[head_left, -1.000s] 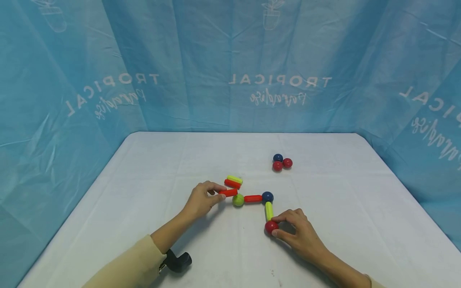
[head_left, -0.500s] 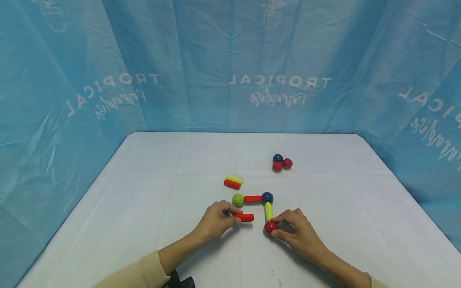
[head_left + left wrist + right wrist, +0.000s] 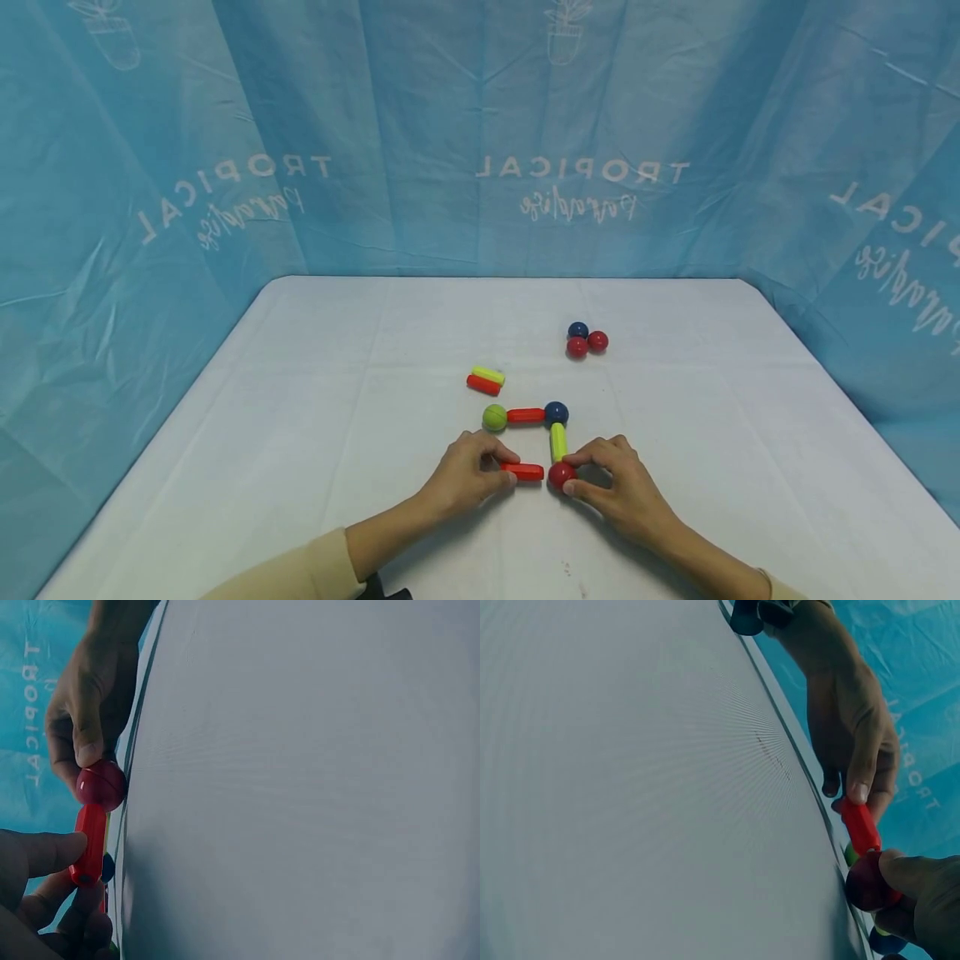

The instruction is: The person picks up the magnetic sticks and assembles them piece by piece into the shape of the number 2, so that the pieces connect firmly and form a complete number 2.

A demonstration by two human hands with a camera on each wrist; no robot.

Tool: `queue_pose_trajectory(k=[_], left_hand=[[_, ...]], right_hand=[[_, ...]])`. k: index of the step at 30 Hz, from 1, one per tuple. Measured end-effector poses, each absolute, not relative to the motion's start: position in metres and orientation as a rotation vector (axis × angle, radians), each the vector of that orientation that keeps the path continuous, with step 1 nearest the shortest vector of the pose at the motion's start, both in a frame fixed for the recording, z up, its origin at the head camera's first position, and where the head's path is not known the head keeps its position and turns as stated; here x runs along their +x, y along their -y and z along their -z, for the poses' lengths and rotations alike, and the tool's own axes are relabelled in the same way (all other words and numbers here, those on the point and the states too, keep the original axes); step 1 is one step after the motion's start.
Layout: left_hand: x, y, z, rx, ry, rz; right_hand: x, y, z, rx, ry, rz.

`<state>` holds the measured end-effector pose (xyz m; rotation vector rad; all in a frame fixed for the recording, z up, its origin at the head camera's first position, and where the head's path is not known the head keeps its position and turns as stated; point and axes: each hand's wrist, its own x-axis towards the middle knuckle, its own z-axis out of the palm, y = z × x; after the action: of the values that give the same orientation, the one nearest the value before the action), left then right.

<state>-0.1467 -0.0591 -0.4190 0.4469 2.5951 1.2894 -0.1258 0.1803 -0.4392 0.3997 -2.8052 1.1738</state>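
My left hand [image 3: 472, 477] pinches a red rod [image 3: 527, 472] between thumb and fingers, its far end pointing right at a red ball [image 3: 561, 476]. My right hand [image 3: 622, 487] holds that ball between thumb and forefinger. From the ball a yellow-green rod [image 3: 558, 442] runs back to a dark blue ball [image 3: 557, 413]. Another red rod joins the blue ball to a green ball [image 3: 495, 417] on the left. In the left wrist view the held rod [image 3: 89, 844] lines up with the red ball [image 3: 102, 785], its end right at the ball's surface.
Behind the joined pieces, a loose yellow-green rod [image 3: 488, 375] and a loose red rod [image 3: 483, 384] lie side by side. Farther back sit a blue ball [image 3: 577, 332] and two red balls [image 3: 577, 347]. A white cloth covers the table [image 3: 300, 400]; blue printed curtains [image 3: 480, 133] surround it.
My left hand has carried its red rod from beside the green ball toward me and rightward, up to the red ball. The right hand stays at that ball, shifting very slightly left.
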Motion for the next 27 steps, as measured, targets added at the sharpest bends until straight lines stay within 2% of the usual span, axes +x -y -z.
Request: queue_pose_trajectory(k=[27], left_hand=[[-0.1476, 0.0506, 0.4217, 0.475, -2.616, -1.260]], right_hand=[[-0.1289, -0.1811, 0.4382, 0.424, 2.780, -1.150]])
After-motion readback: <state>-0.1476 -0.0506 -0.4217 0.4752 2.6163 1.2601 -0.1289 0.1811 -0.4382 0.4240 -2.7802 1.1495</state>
